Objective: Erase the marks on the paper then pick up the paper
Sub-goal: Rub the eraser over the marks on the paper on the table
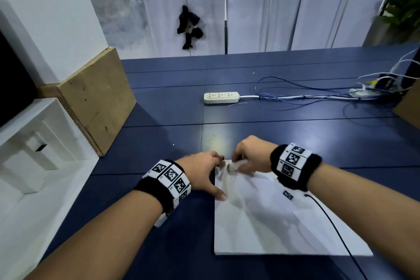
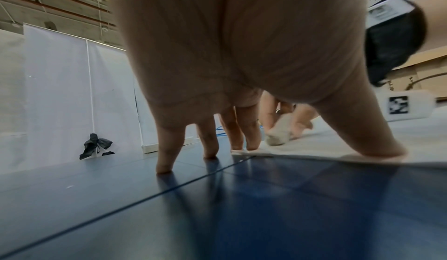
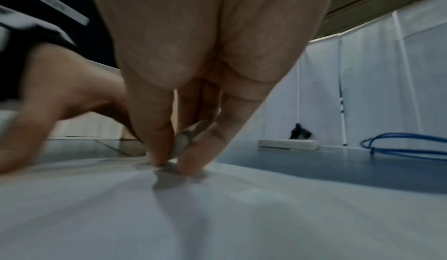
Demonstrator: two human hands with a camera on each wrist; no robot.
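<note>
A white sheet of paper [image 1: 272, 227] lies flat on the dark blue table [image 1: 172, 116], near its front edge. My right hand [image 1: 248, 157] pinches a small whitish eraser [image 1: 234, 166] between thumb and fingers and presses it onto the paper's far left corner. In the right wrist view the eraser [image 3: 184, 140] shows between the fingertips [image 3: 157, 149], touching the paper [image 3: 217, 216]. My left hand [image 1: 204, 175] is spread, thumb on the paper's left edge, fingers at its corner. In the left wrist view the straight fingers [image 2: 167, 149] stand on the table beside the paper [image 2: 338, 145]. No marks are discernible.
A white power strip [image 1: 221, 97] with blue cables [image 1: 306, 95] lies further back on the table. A brown cardboard box [image 1: 97, 100] and white foam packaging [image 1: 34, 143] stand at the left. A thin black cable [image 1: 329, 223] runs over the paper's right side.
</note>
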